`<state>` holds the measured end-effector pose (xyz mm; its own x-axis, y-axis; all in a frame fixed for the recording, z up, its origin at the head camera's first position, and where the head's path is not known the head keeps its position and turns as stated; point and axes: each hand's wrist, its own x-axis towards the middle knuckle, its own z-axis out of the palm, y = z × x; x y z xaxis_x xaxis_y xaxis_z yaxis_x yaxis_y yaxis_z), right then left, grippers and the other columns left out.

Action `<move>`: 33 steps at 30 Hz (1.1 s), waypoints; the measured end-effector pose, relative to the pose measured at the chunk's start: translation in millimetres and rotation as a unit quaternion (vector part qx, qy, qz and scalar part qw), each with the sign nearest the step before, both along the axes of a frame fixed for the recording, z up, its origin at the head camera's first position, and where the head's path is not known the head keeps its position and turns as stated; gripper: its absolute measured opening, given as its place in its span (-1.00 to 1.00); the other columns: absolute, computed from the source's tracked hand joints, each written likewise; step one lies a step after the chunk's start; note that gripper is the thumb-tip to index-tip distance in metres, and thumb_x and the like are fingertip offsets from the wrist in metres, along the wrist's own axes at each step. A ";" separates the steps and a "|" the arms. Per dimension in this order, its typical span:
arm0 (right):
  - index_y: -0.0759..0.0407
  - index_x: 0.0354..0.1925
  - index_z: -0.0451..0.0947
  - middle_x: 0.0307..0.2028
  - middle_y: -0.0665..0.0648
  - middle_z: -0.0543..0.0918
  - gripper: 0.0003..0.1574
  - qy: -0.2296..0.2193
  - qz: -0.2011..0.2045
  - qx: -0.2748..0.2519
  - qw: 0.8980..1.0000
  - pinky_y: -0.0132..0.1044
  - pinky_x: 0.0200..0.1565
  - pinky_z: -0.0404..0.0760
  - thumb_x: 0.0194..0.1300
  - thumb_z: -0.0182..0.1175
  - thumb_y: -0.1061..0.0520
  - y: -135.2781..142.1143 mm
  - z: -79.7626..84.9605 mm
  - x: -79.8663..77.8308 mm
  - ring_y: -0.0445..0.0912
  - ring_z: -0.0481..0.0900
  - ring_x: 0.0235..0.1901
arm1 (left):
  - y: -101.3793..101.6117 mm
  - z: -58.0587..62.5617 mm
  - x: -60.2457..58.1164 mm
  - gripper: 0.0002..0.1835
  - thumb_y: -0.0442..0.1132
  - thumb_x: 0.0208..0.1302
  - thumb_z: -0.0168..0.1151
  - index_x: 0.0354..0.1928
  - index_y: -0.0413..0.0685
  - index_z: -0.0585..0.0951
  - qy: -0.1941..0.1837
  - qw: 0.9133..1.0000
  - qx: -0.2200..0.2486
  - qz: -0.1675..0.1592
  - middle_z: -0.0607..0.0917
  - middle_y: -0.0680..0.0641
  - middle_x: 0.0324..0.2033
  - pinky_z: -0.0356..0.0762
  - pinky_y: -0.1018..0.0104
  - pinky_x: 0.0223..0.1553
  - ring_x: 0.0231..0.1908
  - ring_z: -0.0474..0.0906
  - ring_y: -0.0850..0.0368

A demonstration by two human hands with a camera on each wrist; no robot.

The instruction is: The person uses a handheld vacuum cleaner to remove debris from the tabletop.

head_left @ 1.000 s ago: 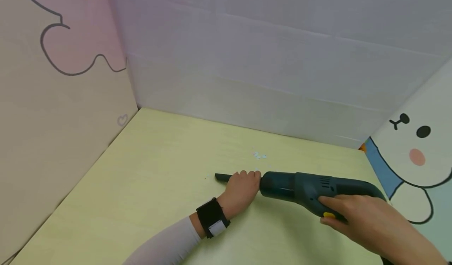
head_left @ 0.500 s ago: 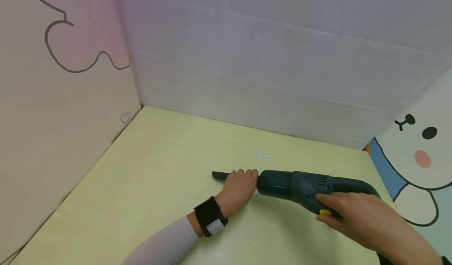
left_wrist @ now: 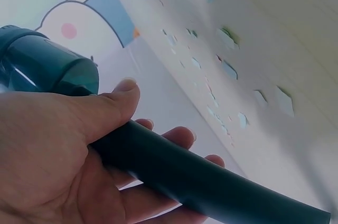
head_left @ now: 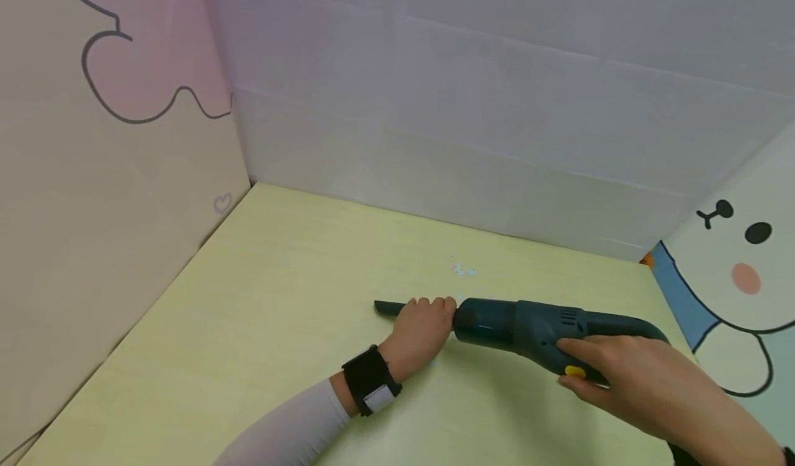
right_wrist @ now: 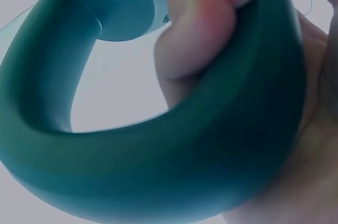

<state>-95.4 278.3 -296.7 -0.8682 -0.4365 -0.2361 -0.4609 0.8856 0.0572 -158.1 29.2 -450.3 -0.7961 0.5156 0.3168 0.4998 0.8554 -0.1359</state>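
A dark green handheld vacuum cleaner [head_left: 534, 328] lies across the view above the table, its narrow nozzle [left_wrist: 211, 182] pointing left. My left hand [head_left: 418, 338] wraps its fingers around the base of that nozzle, just ahead of the round dust cup [head_left: 487, 322]. On the looped handle [right_wrist: 158, 166], my right hand [head_left: 633, 376] has its fingers curled round the grip, near a yellow button [head_left: 575, 371]. Small pale paper scraps [left_wrist: 227, 71] are scattered on the table beyond the vacuum; the left wrist view shows several of them.
The pale yellow tabletop [head_left: 279, 279] meets a white back wall [head_left: 435, 121]. A beige and pink panel [head_left: 124, 210] borders the left side, and a panel with a cartoon animal [head_left: 733, 300] stands at the right.
The vacuum and both hands have shifted slightly left relative to the scraps. Both grips look the same. The head view has tilted a little.
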 end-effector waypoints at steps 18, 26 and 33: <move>-0.08 -0.03 0.59 -0.15 -0.07 0.66 -0.28 0.001 -0.032 -0.024 0.999 0.07 -0.19 0.56 0.14 -0.06 -0.50 32.6 -0.9 16.5 0.01 0.60 -0.16 | 36.9 0.2 -5.6 -0.76 0.01 0.27 0.13 -0.22 0.01 0.48 0.007 0.999 -0.008 -0.047 0.60 0.10 -0.43 0.52 0.34 -0.44 -0.53 0.49 0.18; -0.05 -0.05 0.60 -0.22 -0.04 0.67 -0.34 0.025 -0.052 -0.011 0.998 0.10 -0.22 0.55 0.14 0.03 -0.44 39.5 -2.4 18.0 0.04 0.61 -0.21 | 54.4 -3.4 -21.9 -0.74 0.04 0.32 0.05 -0.18 0.03 0.48 0.035 0.996 -0.026 -0.078 0.57 0.13 -0.44 0.49 0.42 -0.49 -0.54 0.47 0.22; 0.04 -0.01 0.59 -0.22 0.03 0.67 -0.20 0.001 -0.088 0.020 0.996 0.14 -0.23 0.54 0.14 -0.07 -0.50 45.1 -2.0 14.9 0.09 0.61 -0.23 | 74.0 -8.1 -40.9 -0.77 0.02 0.35 0.02 -0.17 0.04 0.48 0.025 0.993 -0.013 -0.114 0.59 0.14 -0.40 0.42 0.44 -0.52 -0.52 0.47 0.23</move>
